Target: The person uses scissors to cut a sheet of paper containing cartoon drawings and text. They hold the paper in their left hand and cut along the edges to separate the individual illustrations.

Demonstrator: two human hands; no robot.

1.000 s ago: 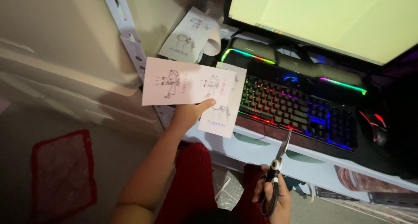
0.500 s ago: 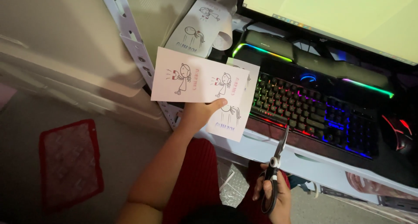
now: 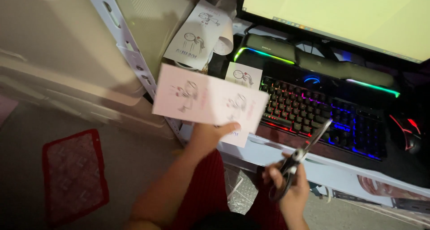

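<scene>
We hold a pink card [image 3: 204,98] up in our left hand [image 3: 210,134]. Our thumb and fingers pinch its bottom edge, and the card looks a bit blurry. It has little drawings of people on it. The card hangs in the air over the left end of the keyboard [image 3: 320,118], just in front of the desk [image 3: 286,156]. Our right hand [image 3: 289,183] is lower down, near our lap. Its fingers are curled shut through the handles of the scissors [image 3: 300,156]. The blades point up toward the keyboard and are only a tiny bit apart. The keyboard glows with many colours. A screen [image 3: 340,15] shines above it. A white paper [image 3: 197,40] with drawings leans behind the card. A red mat [image 3: 74,174] lies on the floor to the left.
</scene>
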